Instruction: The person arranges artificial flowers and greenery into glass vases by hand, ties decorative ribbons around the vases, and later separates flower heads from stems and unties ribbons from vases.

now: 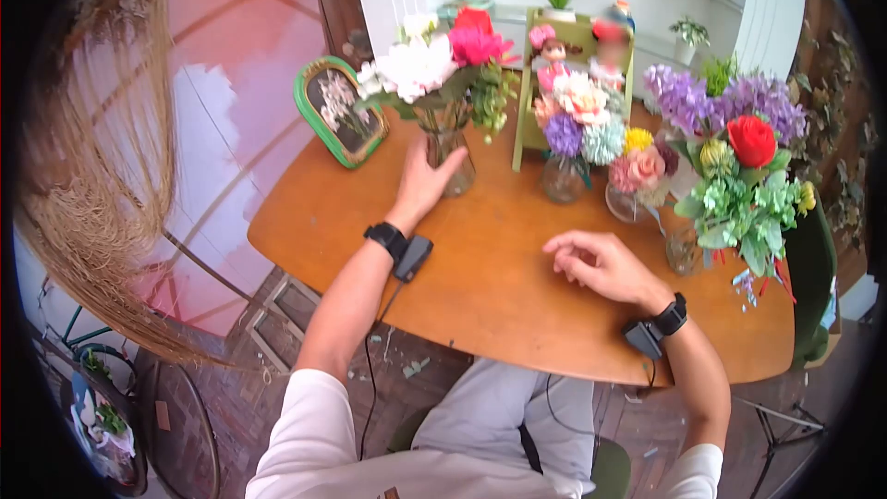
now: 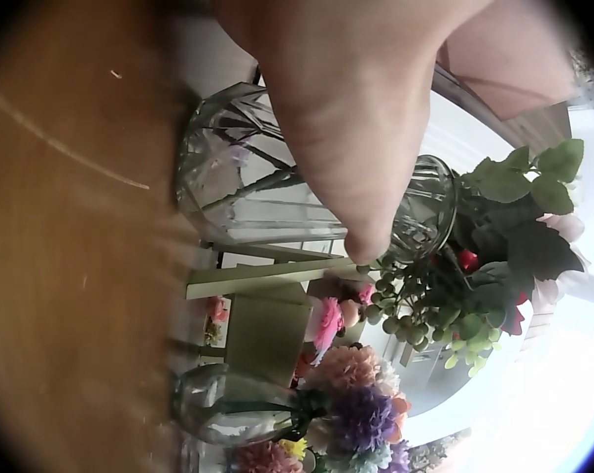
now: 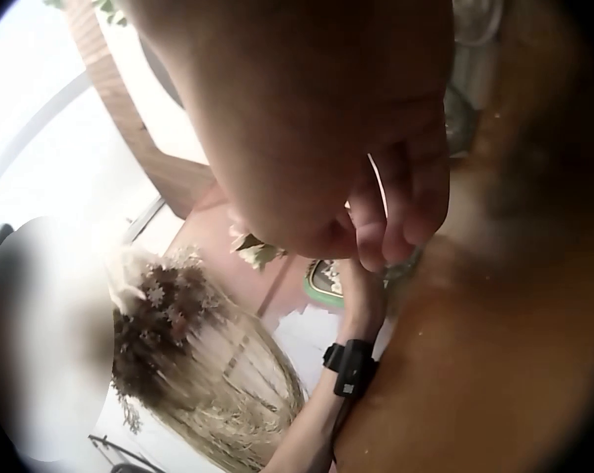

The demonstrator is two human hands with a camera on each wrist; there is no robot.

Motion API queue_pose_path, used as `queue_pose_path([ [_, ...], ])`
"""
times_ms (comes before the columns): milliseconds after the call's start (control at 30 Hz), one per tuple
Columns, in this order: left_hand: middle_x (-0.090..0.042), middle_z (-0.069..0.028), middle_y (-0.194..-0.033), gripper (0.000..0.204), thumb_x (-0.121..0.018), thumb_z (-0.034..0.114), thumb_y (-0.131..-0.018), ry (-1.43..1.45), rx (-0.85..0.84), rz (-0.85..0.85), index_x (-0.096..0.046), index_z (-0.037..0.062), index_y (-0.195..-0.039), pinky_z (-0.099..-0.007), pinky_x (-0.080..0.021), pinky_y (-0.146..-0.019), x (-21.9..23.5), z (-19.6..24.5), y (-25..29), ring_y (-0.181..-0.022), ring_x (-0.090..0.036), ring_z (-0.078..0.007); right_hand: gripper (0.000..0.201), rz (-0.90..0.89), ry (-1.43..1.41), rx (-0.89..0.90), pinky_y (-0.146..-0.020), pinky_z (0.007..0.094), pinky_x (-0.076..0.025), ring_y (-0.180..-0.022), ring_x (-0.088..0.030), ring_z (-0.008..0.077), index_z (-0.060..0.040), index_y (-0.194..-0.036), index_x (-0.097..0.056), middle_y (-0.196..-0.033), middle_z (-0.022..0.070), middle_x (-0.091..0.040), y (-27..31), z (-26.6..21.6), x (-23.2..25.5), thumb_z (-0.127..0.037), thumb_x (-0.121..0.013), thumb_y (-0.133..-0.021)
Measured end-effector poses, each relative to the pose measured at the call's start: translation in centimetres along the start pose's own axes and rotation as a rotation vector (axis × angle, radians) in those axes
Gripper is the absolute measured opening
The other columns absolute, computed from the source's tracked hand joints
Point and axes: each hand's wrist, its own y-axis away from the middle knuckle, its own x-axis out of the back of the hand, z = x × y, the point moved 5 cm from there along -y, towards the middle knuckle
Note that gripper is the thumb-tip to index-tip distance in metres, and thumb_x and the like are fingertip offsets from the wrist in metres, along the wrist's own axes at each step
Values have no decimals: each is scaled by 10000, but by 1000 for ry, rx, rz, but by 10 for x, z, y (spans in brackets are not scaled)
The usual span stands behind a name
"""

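In the head view my left hand (image 1: 427, 180) grips a clear glass vase (image 1: 456, 166) on the table's left side. Its thumb crosses the front of the glass, while the other fingers are hidden behind it. White, red and pink flowers (image 1: 411, 69) with green leaves fill this vase. The left wrist view shows the faceted glass vase (image 2: 267, 212) with stems inside and the left hand (image 2: 346, 108) around its upper part. Over the middle of the table, my right hand (image 1: 601, 263) holds nothing, its fingers loosely bent. In the right wrist view the right hand (image 3: 307, 128) fills the top.
A green oval picture frame (image 1: 344, 111) stands left of the vase. To the right are a small vase (image 1: 564, 177) of pastel flowers, a round vase (image 1: 628, 201) and a large bouquet (image 1: 748, 166). Behind them, a green stand (image 1: 527, 129) bears dolls. The wooden table (image 1: 490, 286) has a rounded front edge.
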Motion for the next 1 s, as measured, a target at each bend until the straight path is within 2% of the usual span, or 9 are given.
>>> queue_pose_path([
  [167,-599,-198,-1231,645,-790,363,-859,-21,-13,2,-513,-22,-1297,-410,-453,-1009,2,2,-1,-1172,-584,-311,248,14,-246,-102,-699,227,-513,-796,-588,61,-41,-1241,-623,-952,-7,-658,-3,41,2,-148,-553,-1029],
  [233,-580,-145,-1337,679,-804,212,-870,-72,101,-41,-439,-11,-1397,-358,-435,-1055,4,6,1,-1238,-560,-221,254,35,-328,-152,-705,227,-512,-796,-585,58,-32,-1239,-622,-952,-3,-655,-1,47,4,-170,-561,-1035],
  [400,-494,-157,-1433,738,-795,144,-868,51,141,-74,-356,-32,-1435,-350,-398,-1117,9,13,-1,-1316,-515,-227,254,55,-420,-147,-711,223,-509,-798,-584,57,-35,-1231,-629,-946,-10,-654,0,50,7,-187,-569,-1037],
  [533,-610,-179,-1287,666,-789,207,-860,117,-43,-11,-431,-39,-1364,-378,-442,-1060,14,-19,-3,-1240,-576,-247,247,45,-390,-138,-720,221,-501,-803,-580,59,-34,-1207,-648,-944,-14,-655,2,51,6,-196,-575,-1035],
  [600,-605,-156,-1300,655,-763,178,-875,82,159,-96,-420,-35,-1391,-372,-430,-1064,17,-27,-3,-1229,-565,-224,246,34,-377,-120,-722,221,-498,-805,-579,59,-33,-1196,-656,-943,-15,-656,1,51,5,-201,-579,-1034],
  [700,-593,-135,-1316,660,-784,180,-865,229,275,-175,-429,-33,-1379,-364,-435,-1050,9,-5,1,-1213,-561,-210,246,28,-372,-121,-726,220,-494,-810,-578,58,-32,-1179,-669,-938,-16,-658,2,53,4,-210,-584,-1032],
  [733,-593,-135,-1316,660,-784,180,-865,223,276,-178,-429,-33,-1379,-364,-435,-1050,6,-5,2,-1213,-561,-210,245,23,-371,-118,-730,219,-495,-812,-579,58,-32,-1175,-672,-937,-16,-659,2,53,4,-212,-586,-1031],
  [800,-599,-119,-1310,669,-805,178,-854,-48,105,-91,-435,-34,-1369,-353,-451,-1031,6,1,1,-1188,-580,-208,245,19,-376,-108,-734,219,-495,-814,-579,57,-32,-1171,-675,-935,-16,-660,1,53,4,-213,-588,-1030],
  [1000,-587,-139,-1327,644,-793,198,-874,25,179,-92,-451,-44,-1363,-362,-425,-1061,13,7,2,-1233,-548,-207,248,4,-386,-97,-735,217,-493,-812,-574,56,-32,-1169,-679,-936,-16,-661,3,51,4,-216,-590,-1027],
])
